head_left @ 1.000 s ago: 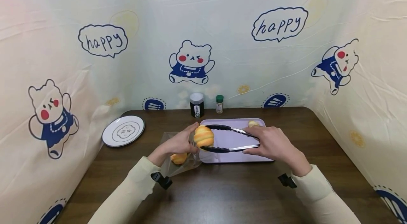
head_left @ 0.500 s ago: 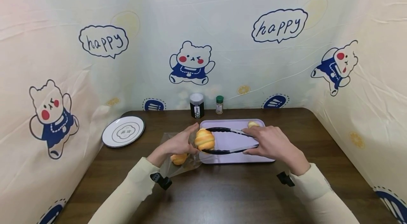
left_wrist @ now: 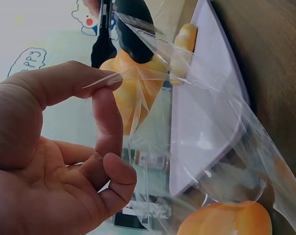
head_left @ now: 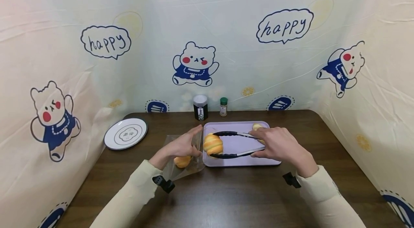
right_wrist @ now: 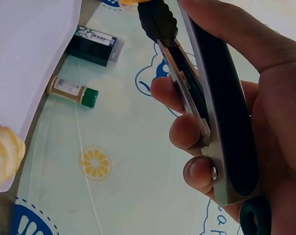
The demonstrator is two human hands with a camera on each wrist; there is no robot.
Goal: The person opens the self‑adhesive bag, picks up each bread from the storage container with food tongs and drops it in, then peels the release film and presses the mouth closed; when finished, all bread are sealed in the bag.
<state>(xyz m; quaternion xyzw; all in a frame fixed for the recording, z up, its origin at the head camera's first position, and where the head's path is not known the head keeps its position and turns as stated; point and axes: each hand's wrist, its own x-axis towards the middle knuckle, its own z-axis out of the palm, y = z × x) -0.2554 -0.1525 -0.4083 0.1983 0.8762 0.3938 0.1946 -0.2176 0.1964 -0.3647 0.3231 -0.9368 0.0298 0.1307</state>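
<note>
My left hand pinches the edge of a clear plastic bag between thumb and index finger. Inside that bag lies a golden bread roll. My right hand grips a pair of tongs with black tips and metal arms. Between the tips sits another striped bread roll, over the left end of the lilac tray and just right of the bag's mouth. A paler roll on the tray's far right is partly hidden behind my right hand.
A white plate stands on the left of the brown wooden table. At the back are a dark jar with a pale lid and a small green-capped bottle. A printed cloth encloses the table on three sides.
The tongs and the roll between them have shifted a little right and downward, away from my left hand. The left hand, the bag and the roll inside it stay put.
</note>
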